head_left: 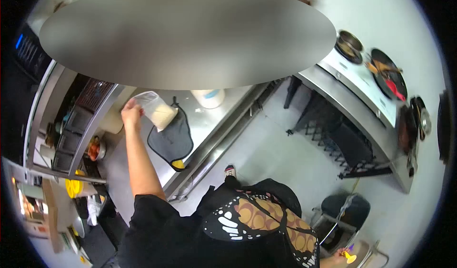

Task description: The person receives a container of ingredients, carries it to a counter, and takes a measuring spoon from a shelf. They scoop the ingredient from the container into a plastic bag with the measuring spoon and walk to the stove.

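My left hand (132, 113) is closed on the top edge of a clear plastic bag (163, 115) with pale, off-white contents at its bottom. The bag hangs over a dark grey cloth or mat (172, 137) on the steel counter. A bit of yellow (178, 164) shows at the mat's lower end. Right of the bag stands a white container (209, 98), partly cut off by the blurred area. At the lower right edge, my right hand (340, 253) has its fingers round a small yellow object (350, 257) with a flared end.
Steel shelving (90, 125) with dark bins rises on the left, near a bowl of red items (96, 149) and a yellow-lidded container (75, 187). Pans (389, 75) rest on a white surface at the right. A dark chair (345, 211) stands at the lower right.
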Action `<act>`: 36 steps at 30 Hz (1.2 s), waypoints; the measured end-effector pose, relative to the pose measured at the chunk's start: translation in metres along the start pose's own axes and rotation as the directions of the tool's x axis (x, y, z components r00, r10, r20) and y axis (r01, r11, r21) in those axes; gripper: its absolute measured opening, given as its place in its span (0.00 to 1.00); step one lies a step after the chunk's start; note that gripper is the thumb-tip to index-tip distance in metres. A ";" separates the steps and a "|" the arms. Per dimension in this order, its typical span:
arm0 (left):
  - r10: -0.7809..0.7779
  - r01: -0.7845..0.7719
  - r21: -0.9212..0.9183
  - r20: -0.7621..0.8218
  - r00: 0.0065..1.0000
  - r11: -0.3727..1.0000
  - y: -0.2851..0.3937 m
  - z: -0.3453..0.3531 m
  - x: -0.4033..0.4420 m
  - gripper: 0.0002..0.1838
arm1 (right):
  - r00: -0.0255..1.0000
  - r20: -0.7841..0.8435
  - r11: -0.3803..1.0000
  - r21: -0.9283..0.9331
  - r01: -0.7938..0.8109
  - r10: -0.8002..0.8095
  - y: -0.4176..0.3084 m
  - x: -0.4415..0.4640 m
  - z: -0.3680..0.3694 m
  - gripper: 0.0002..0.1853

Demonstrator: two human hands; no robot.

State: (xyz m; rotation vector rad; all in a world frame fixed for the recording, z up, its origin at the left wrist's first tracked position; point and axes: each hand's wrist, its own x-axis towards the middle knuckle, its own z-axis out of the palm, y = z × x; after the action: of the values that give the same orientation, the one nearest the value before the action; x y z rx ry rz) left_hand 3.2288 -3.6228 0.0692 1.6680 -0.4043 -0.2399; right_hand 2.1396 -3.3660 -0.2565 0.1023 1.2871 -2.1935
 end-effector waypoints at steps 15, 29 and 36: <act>-0.140 0.102 0.172 0.225 0.964 0.980 -0.065 -0.038 0.041 0.30 | 0.999 0.051 0.998 0.059 -0.005 0.002 0.125 -0.135 0.393 0.16; -0.185 0.158 0.162 0.168 0.968 0.974 -0.093 -0.054 0.083 0.27 | 0.971 0.231 0.998 -0.024 -0.056 0.060 0.133 -0.123 0.550 0.12; -0.054 0.055 0.416 -0.015 0.998 0.908 -0.028 -0.004 0.009 0.21 | 0.972 0.233 0.998 -0.046 0.047 -0.035 0.106 -0.051 0.682 0.11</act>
State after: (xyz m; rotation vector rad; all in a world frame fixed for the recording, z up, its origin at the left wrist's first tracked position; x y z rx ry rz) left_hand 3.2419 -3.6203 0.0424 2.1024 -0.4272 -0.2008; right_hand 2.3871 -3.9402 0.0411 -0.1980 1.2215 -2.1318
